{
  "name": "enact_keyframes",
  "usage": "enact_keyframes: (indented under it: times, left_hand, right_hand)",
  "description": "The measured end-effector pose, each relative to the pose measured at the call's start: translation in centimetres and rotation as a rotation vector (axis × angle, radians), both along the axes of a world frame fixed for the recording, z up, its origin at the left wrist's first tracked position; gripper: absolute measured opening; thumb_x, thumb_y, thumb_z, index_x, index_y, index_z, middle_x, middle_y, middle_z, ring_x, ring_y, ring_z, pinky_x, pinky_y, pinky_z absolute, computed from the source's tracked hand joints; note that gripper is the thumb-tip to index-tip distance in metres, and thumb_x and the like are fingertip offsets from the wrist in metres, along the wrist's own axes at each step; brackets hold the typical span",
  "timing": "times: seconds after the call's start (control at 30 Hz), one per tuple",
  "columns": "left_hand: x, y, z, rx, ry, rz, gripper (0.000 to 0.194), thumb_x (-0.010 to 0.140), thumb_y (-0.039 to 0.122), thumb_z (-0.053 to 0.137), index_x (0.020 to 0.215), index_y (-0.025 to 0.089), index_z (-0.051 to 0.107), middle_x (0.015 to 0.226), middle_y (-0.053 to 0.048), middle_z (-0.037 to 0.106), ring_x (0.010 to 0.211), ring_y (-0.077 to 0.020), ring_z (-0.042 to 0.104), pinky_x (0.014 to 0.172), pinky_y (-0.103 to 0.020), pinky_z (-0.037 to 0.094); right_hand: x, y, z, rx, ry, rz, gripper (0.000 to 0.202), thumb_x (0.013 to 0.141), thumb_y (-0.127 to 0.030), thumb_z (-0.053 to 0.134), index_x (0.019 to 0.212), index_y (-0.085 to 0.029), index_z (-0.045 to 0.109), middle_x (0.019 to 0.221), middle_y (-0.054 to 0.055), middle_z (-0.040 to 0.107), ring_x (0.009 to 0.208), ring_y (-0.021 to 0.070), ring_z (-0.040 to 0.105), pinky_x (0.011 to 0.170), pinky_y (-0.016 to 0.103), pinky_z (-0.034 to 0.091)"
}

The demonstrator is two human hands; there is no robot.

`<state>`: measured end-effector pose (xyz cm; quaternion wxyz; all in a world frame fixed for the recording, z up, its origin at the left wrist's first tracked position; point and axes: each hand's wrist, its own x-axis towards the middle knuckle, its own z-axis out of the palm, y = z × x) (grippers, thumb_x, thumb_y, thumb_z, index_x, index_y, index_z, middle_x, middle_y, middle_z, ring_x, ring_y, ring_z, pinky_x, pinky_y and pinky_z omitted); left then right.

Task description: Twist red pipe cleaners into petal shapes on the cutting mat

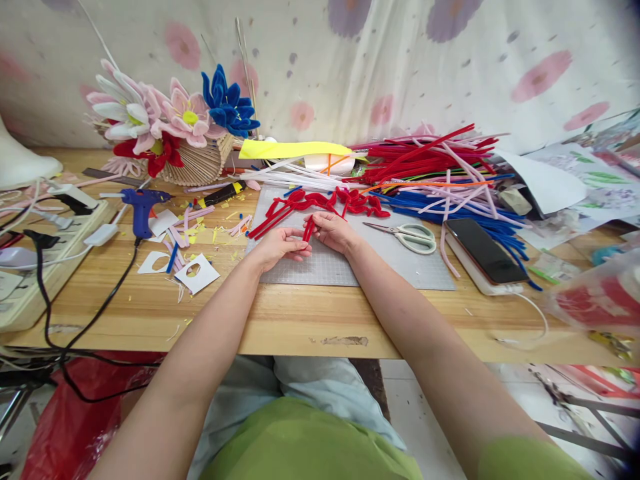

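My left hand (pixel 284 247) and my right hand (pixel 330 231) are close together over the grey cutting mat (pixel 325 270). A short folded piece of red pipe cleaner (pixel 309 229) is pinched in my right fingers. The fingertips of my left hand close around its lower end. Behind my hands lie several bent red pipe cleaner shapes (pixel 363 202), with straight red stems (pixel 273 223) reaching toward the left. Scissors with pale green handles (pixel 416 238) rest on the mat to the right of my right hand.
A blue glue gun (pixel 141 208) and its black cord are at left, near a power strip (pixel 45 267). Fuzzy flowers (pixel 190 119) stand at the back left. Piled pipe cleaners (pixel 435 160) lie behind the mat; a phone (pixel 485 252) is at right.
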<state>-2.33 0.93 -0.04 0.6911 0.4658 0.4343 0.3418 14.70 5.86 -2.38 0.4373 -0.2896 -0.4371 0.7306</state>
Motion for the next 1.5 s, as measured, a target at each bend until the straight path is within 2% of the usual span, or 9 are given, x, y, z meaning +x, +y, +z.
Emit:
enact_keyframes:
  times: [0.5,0.7,0.83,0.97,1.03,1.1,1.27,1.4,1.5]
  left_hand:
    - [0.1,-0.1,0.4,-0.02,-0.012,-0.02,0.032,0.064,0.013,0.074,0.091,0.012,0.057,0.072,-0.006,0.071,0.061,-0.0154,0.068,0.052,-0.021,0.05]
    - [-0.1,-0.1,0.6,0.028,0.038,0.032,0.035,0.065,0.016,0.074,0.095,0.013,0.057,0.075,-0.006,0.071,0.063,-0.016,0.067,0.055,-0.024,0.05]
    - [-0.7,0.4,0.0,0.255,0.383,0.15,0.038,0.071,0.03,0.069,0.106,0.017,0.06,0.073,-0.005,0.07,0.062,-0.0164,0.065,0.058,-0.026,0.048]
    - [-2.3,1.1,0.0,0.608,0.86,0.404,0.027,0.079,0.044,0.057,0.089,0.021,0.067,0.071,-0.004,0.067,0.073,-0.0187,0.062,0.067,-0.028,0.043]
    - [-3.1,1.3,0.2,0.632,1.026,0.467,0.021,0.078,0.041,0.059,0.082,0.022,0.067,0.074,-0.005,0.065,0.077,-0.0206,0.06,0.068,-0.03,0.041]
    - [-3.6,1.4,0.2,0.617,1.138,0.439,0.015,0.074,0.036,0.064,0.076,0.022,0.066,0.08,-0.007,0.064,0.081,-0.0234,0.059,0.068,-0.032,0.04]
    - [-3.8,1.5,0.0,0.608,1.235,0.368,0.009,0.077,0.028,0.061,0.074,0.021,0.065,0.091,-0.009,0.06,0.088,-0.0258,0.057,0.071,-0.035,0.039]
    - [-3.3,1.1,0.5,0.726,1.254,0.406,0.011,0.081,0.026,0.055,0.081,0.022,0.065,0.096,-0.009,0.058,0.094,-0.0253,0.055,0.072,-0.034,0.04]
    - [-2.6,0.5,1.0,0.816,1.223,0.4,0.012,0.082,0.027,0.054,0.085,0.023,0.066,0.1,-0.008,0.057,0.095,-0.0246,0.055,0.073,-0.033,0.039]
  right_hand:
    - [-0.9,-0.3,1.1,-0.011,-0.013,-0.166,0.021,0.059,-0.025,0.076,0.059,-0.015,0.058,0.06,-0.001,0.061,0.05,0.0039,0.047,0.045,0.016,0.032]
    - [-0.8,-0.3,1.3,0.028,-0.051,-0.16,0.025,0.058,-0.034,0.077,0.063,-0.016,0.06,0.068,0.0,0.065,0.052,0.0042,0.049,0.047,0.017,0.037]
    - [-0.5,-0.2,1.1,0.114,-0.228,-0.184,0.029,0.062,-0.041,0.074,0.072,-0.016,0.065,0.074,0.003,0.067,0.054,0.0063,0.052,0.045,0.019,0.036]
    - [-0.2,0.3,0.2,0.169,-0.486,-0.292,0.026,0.064,-0.035,0.073,0.081,-0.018,0.064,0.067,0.002,0.065,0.052,0.0085,0.052,0.048,0.021,0.038]
    - [-0.2,0.6,-0.3,0.242,-0.582,-0.349,0.026,0.067,-0.032,0.07,0.089,-0.02,0.063,0.075,0.002,0.067,0.054,0.0089,0.053,0.055,0.024,0.043]
    - [-0.3,0.7,-0.6,0.348,-0.684,-0.431,0.023,0.072,-0.032,0.065,0.092,-0.021,0.064,0.088,0.003,0.067,0.059,0.0094,0.053,0.063,0.027,0.045]
    - [-0.1,0.1,-0.2,0.572,-0.936,-0.585,0.027,0.084,-0.026,0.049,0.105,-0.018,0.063,0.105,0.008,0.062,0.069,0.0132,0.053,0.076,0.033,0.045]
    - [-0.2,-0.8,0.5,0.863,-1.142,-0.577,0.037,0.084,-0.024,0.049,0.121,-0.02,0.056,0.11,0.01,0.056,0.087,0.0199,0.054,0.075,0.033,0.044]
    - [-0.6,-1.0,0.9,1.045,-1.264,-0.508,0.03,0.085,-0.027,0.052,0.112,-0.02,0.062,0.099,0.011,0.058,0.093,0.024,0.051,0.078,0.036,0.042]
